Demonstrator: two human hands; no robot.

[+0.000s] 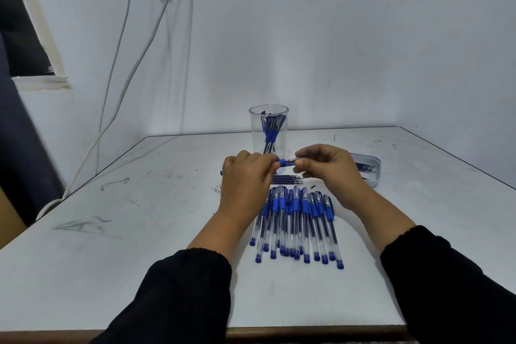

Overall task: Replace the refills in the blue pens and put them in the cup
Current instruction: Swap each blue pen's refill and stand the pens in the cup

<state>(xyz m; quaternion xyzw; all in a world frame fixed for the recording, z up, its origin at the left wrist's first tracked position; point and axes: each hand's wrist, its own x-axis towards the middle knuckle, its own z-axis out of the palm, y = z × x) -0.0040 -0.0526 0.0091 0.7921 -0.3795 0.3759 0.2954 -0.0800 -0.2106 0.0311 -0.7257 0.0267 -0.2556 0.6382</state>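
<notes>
Holding one blue pen level above the bench before the cup, left hand pinching its blue end, right hand pinching its clear barrel, should twist gently, keeping the parts in line.

Both forearms reach forward from black sleeves, bare from the wrist up, converging above the table. The left hand is seen from its back, fingers curled inward and tips pinching one end of a pen. The right hand faces it, fingers bent, thumb and fingertips pinching the other end. The two hands are level and near each other.
</notes>
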